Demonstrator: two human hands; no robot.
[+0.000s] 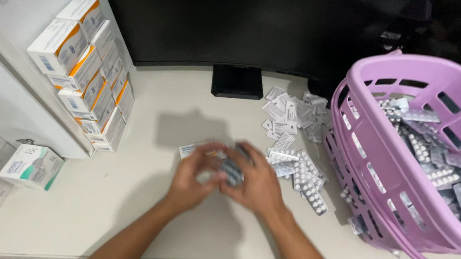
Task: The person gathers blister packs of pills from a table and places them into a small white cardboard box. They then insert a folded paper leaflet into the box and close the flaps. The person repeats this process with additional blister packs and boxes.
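On the tabletop (134, 194), to the left of the tilted pink basket (411, 187) filled with blister strips and in front of the dark monitor stand (238, 81), both hands meet over a small stack of silvery blister strips (231, 170), which is held just above the surface near a white carton (193, 149). Motion blur hides the exact finger placement, but the left hand (192, 177) and right hand (256, 182) each appear closed around the stack from opposite sides. Square the strip edges with even pressure, keeping clear of the loose strips (306, 180) lying just to the right.
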